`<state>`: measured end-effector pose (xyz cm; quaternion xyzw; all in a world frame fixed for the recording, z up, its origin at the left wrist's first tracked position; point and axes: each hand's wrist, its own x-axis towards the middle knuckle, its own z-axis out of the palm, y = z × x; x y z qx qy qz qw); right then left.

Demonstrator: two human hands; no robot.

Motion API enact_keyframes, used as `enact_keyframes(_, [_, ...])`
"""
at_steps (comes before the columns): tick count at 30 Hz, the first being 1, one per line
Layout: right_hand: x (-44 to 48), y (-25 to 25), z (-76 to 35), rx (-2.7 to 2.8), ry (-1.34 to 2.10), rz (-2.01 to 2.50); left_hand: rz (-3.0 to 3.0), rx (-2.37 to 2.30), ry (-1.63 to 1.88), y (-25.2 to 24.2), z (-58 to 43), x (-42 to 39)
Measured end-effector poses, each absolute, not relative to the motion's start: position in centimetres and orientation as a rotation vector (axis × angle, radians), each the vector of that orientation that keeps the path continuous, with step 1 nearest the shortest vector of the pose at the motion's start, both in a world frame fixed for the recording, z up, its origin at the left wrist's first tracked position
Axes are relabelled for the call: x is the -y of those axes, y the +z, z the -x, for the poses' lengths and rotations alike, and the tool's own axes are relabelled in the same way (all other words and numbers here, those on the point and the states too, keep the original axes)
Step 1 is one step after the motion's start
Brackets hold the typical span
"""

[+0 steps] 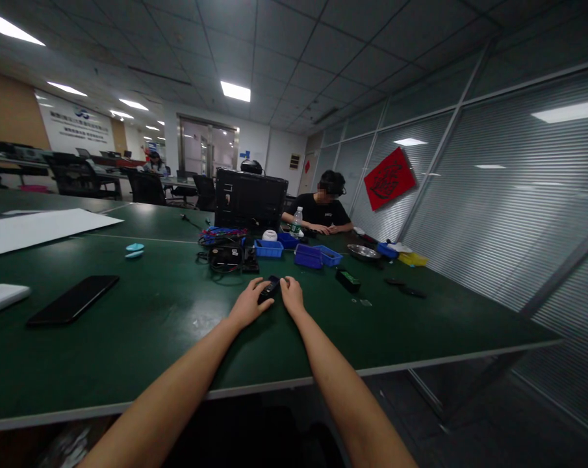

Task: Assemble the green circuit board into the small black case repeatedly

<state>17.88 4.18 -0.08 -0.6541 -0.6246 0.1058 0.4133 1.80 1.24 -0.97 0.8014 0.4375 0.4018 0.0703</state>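
Note:
On the green table [167, 351], a small black device [270, 289] with a dark, glossy top lies between my hands. My left hand [247, 304] grips it from the left, thumb along the near side and fingers over the far end. Beside its right edge, my right hand [292, 294] rests with fingers stretched forward and slightly bent. Its fingertips are close to the device; whether they touch it I cannot tell. Beyond my hands sit a black boxy item with cables [225, 259], a blue tray [268, 249] and a white baseball [269, 236].
A monitor [249, 201] stands at the back; a person [325, 211] sits beyond it. Rightward are a purple-blue box [308, 256], a bottle [297, 220], a green-topped black box [348, 281] and a metal dish [364, 252]. A phone [74, 300] and teal object [134, 251] lie left.

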Motion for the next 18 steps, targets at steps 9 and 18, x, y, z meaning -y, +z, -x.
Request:
enact_keyframes(9, [-5.2, -0.9, -17.8, 1.581, 0.725, 1.334, -2.161, -1.491, 1.219, -1.5, -1.7, -1.9])
enact_keyframes(18, [-5.8, -1.4, -18.1, 1.302, 1.070, 1.118, -2.099, -1.636, 1.190, -0.7, -0.6, -1.0])
